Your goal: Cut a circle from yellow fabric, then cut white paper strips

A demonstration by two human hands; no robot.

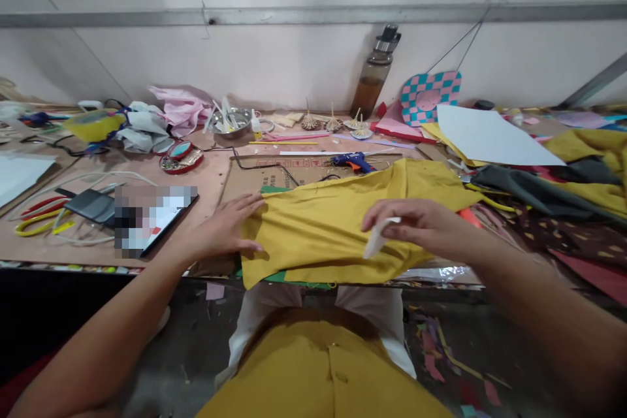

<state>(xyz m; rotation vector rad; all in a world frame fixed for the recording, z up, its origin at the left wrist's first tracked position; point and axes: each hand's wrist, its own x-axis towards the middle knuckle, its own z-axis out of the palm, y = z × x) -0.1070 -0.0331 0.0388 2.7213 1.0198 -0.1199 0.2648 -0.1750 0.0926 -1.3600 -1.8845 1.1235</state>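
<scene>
A piece of mustard-yellow cloth lies wrinkled across the front of the bench, its lower edge reaching the bench's edge. My left hand rests on the cloth's left end, fingers spread. Above the cloth's right part, my right hand pinches a small thin white piece between thumb and fingers; I cannot tell whether it is paper or chalk. Green material peeks out beneath the cloth. Just behind it, a blue glue gun lies on a flat cardboard sheet.
Left of the cloth are a phone, a black box-shaped device and scissors with cables. A bottle of brown liquid leans against the wall. White sheets and dark fabric crowd the right side. Scraps litter the floor.
</scene>
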